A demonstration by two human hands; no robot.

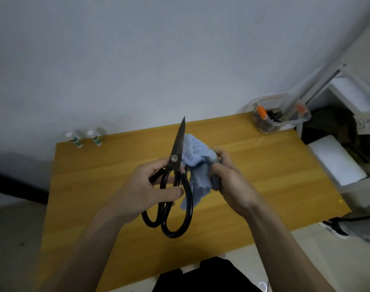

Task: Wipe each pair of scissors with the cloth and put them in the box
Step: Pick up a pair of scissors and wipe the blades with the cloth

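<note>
Head view showed the left hand (146, 186) gripping black scissors (175, 182) at frame centre, blades closed and pointing up, its fingers partly hidden behind the handle loops. Just right, the right hand (228, 175) clutched a light blue cloth (197, 163), which lay against the blades; its fingertips were buried in the folds. At upper right, a clear box (281, 114) sat on the wooden table (264, 186), contents blurred. Two small bottles (82, 138) stood at upper left, labels unreadable.
</note>
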